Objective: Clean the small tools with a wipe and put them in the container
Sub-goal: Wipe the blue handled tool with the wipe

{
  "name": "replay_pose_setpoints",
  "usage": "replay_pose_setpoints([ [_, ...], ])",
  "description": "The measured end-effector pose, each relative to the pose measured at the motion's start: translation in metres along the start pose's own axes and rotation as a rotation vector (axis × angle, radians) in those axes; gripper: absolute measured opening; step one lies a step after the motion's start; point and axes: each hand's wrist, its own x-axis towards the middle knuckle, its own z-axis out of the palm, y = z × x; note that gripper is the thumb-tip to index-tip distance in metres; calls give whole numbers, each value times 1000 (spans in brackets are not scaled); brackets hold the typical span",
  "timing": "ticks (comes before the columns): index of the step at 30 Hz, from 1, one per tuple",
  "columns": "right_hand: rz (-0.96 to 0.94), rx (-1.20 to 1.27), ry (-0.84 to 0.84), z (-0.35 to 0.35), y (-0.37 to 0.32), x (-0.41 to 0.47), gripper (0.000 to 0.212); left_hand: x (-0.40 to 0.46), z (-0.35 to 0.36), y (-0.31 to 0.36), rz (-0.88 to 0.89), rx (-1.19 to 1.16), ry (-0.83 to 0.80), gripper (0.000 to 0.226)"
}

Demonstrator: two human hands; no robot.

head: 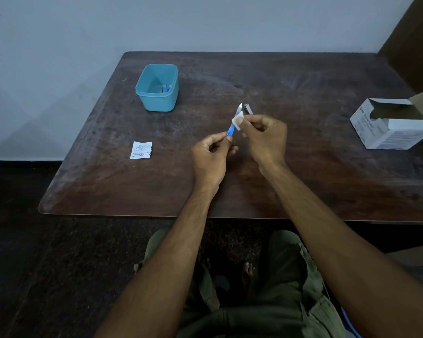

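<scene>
A dark wooden table (303, 167) with rounded corners has wide bare room along its near edge. At its right edge a grey-white box (391, 128) stands open, its print too small to read beyond "BD". The teal tub (156, 87) sits far left, a blue-handled tool inside. A torn sachet (141, 150) shows unreadable print. The left hand (211, 152) pinches a blue-handled blade (232, 128); the right hand (261, 137) pinches a white wipe (237, 119) round it. Clippers (248, 108) lie just beyond.

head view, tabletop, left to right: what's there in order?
wrapper → container → left hand → blue tool → right hand → box
</scene>
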Motion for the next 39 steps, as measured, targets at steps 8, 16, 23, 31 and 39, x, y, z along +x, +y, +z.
replay_pose_setpoints([
  [8,29,34,64,4,-16,14,8,0,-2,1,3,30,13,13],
  [16,-56,-119,55,8,-15,26,10,1,-2,-2,14,66,-11,12],
  [23,-48,-140,-17,9,-11,22,10,2,-2,-2,12,64,-18,11],
  [31,17,-74,23,5,-18,23,7,2,-1,-2,17,27,-2,11],
  [39,281,92,-53,-9,6,10,7,5,0,-4,-26,-97,37,18],
])
